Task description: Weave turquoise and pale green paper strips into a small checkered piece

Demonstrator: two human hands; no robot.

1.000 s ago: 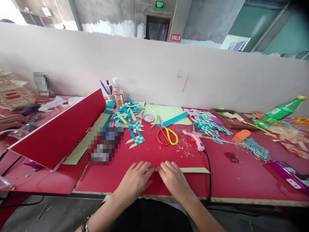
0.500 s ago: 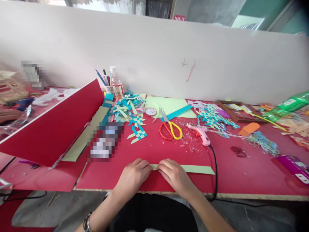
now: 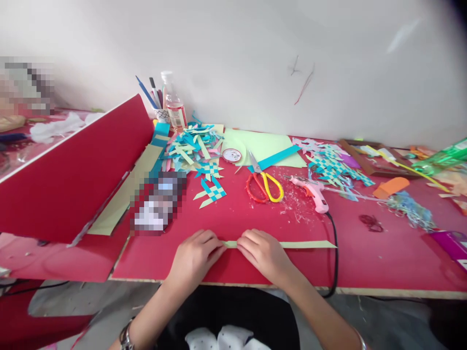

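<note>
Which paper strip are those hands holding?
The long pale green strip pinched by the left hand and the right hand; the blue strip beside the scissors lies untouched.

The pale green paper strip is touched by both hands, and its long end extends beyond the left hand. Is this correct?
Not quite: in the head view, the long end of the pale green paper strip extends beyond the right hand, not the left hand.

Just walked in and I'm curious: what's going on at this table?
The person's left hand and right hand hold a pale green paper strip near the front edge of the red table, a short stretch showing between them. It runs on rightward to a black cord. Scissors and a pink glue gun lie beyond, untouched.
</note>
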